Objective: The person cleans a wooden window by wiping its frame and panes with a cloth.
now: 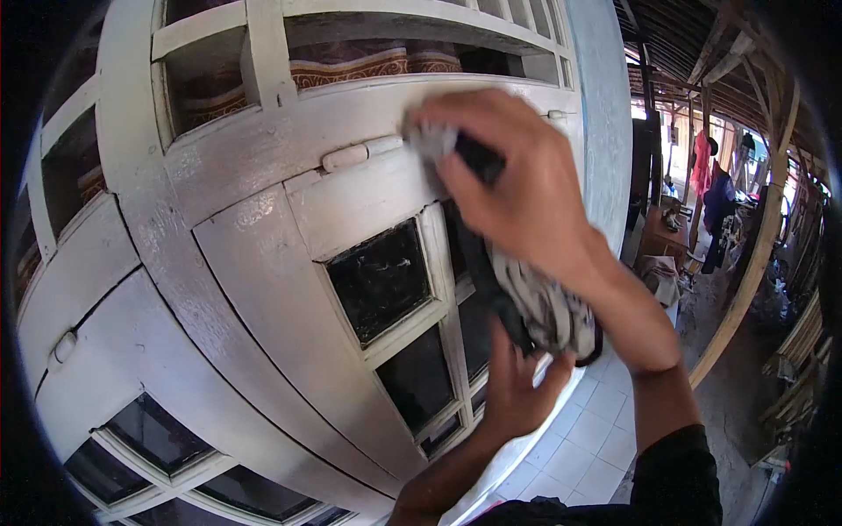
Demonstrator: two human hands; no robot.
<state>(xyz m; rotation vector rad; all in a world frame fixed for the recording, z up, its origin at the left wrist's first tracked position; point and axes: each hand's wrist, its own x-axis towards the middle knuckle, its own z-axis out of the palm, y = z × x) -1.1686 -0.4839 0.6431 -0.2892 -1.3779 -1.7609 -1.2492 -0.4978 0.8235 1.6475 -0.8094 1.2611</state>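
My right hand (526, 171) is raised to the rail under the upper panes, with its fingers closed round a bunched grey-and-black cloth (434, 140). The bunch presses at the white rail beside a small painted hinge (346, 158), and the fingertips are smeared by motion. Below, a patterned grey cloth part with dark edges (548, 307) hangs in front of the panes. My left hand (522, 390) has its thumb and fingers round the lower end of that cloth. The white wooden window (254, 237) fills the left and middle of the view.
Patterned curtains (368, 70) show behind the upper panes. A pale blue wall (601, 114) borders the window, with a tiled floor (588, 421) below. To the right stand a slanted wooden post (745, 263), hanging clothes (702, 162) and a wooden cabinet (662, 232).
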